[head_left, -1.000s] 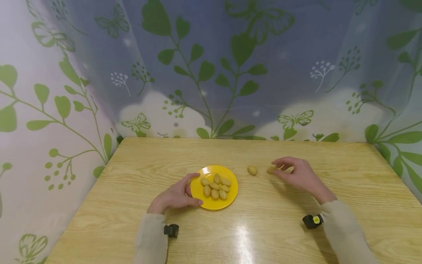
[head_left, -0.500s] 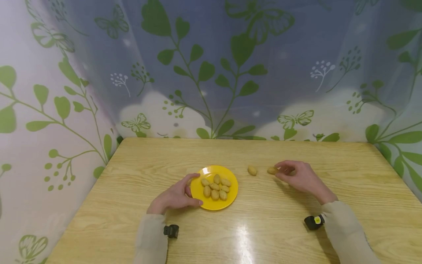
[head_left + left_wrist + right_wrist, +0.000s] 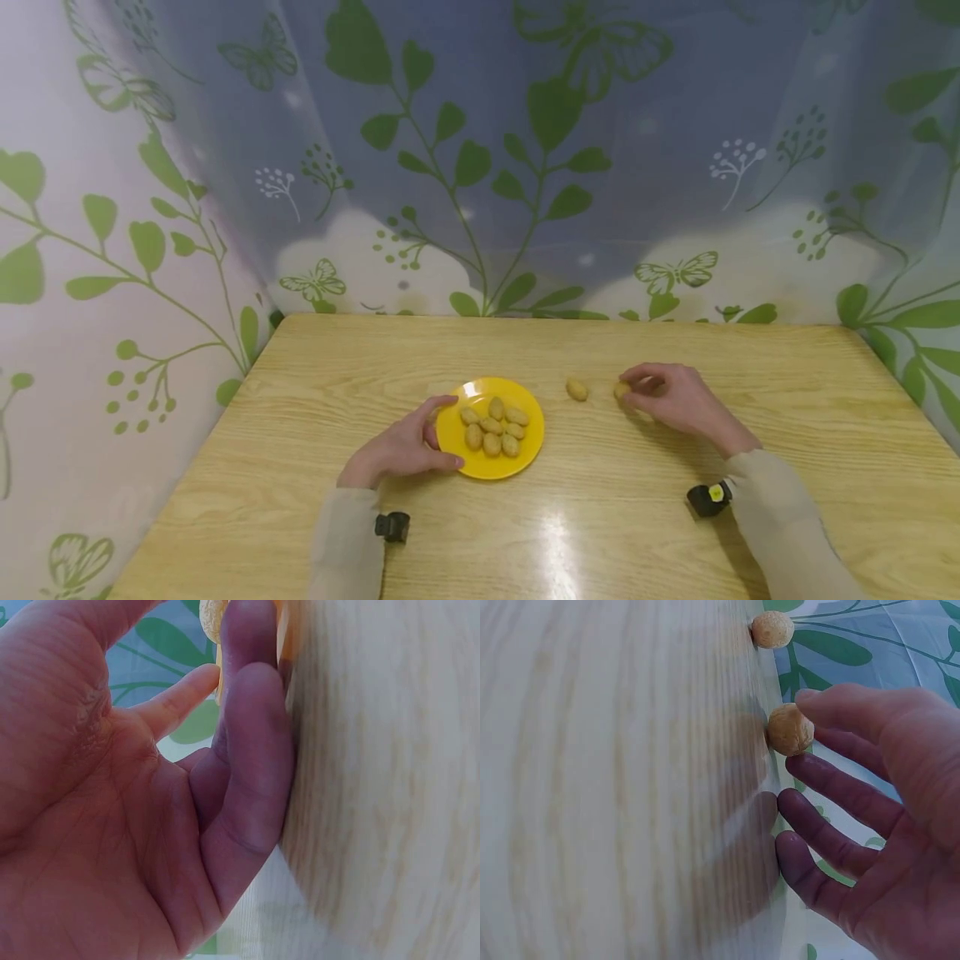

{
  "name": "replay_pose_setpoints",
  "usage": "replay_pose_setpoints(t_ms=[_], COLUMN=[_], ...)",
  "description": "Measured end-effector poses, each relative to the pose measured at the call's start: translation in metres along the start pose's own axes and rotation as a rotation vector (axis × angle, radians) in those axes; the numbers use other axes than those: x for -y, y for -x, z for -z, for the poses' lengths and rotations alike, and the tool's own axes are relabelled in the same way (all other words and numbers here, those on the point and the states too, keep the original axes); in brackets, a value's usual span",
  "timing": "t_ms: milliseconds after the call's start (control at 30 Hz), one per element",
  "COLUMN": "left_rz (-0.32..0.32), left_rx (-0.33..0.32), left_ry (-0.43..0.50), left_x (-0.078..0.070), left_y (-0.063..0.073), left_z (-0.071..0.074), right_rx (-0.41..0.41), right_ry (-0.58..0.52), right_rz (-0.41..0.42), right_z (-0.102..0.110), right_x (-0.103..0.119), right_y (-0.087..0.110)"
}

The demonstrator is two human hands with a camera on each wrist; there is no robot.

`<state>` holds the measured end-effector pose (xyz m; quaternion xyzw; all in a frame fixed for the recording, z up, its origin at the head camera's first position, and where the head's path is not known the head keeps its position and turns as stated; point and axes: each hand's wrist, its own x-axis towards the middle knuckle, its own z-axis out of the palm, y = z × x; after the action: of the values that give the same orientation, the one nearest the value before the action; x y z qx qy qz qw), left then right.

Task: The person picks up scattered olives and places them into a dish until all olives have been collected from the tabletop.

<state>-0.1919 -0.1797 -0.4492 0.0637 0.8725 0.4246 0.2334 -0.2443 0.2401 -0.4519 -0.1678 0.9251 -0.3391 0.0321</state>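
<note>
In the head view my left hand (image 3: 401,446) grips the left rim of a round yellow plate (image 3: 528,454), thumb on the near side of the rim. Several oval, tan, wrinkled walnuts (image 3: 492,426) lie on the plate. Only a sliver of the plate shows beside the fingers of the left hand (image 3: 150,810) in the left wrist view. Right of the plate, my right hand (image 3: 671,400) pinches one walnut (image 3: 789,731) at the table surface between thumb and index finger. Its other fingers are spread below. Another walnut (image 3: 577,389) lies between that hand and the plate.
The light wooden table (image 3: 352,358) ends against a patterned curtain (image 3: 480,167) at the back, with more patterned cloth at the left. A black camera (image 3: 708,498) is strapped to the right wrist and another camera (image 3: 392,527) to the left.
My right hand draws back slightly from the walnut, then moves left and closes thumb and index finger on it. The left hand and plate stay in place.
</note>
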Motion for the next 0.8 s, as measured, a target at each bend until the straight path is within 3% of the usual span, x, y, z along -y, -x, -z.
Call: replay_pose_setpoints(t_ms=[800], left_rz=[0.025], left_rx=[-0.024], left_ry=[-0.019], left_x=[-0.0015], left_y=[0.0006], left_z=[-0.0014], right_rx=[0.021], right_ry=[0.014], right_rz=[0.004], right_z=[-0.0031], right_x=[-0.0007], right_y=[-0.0017])
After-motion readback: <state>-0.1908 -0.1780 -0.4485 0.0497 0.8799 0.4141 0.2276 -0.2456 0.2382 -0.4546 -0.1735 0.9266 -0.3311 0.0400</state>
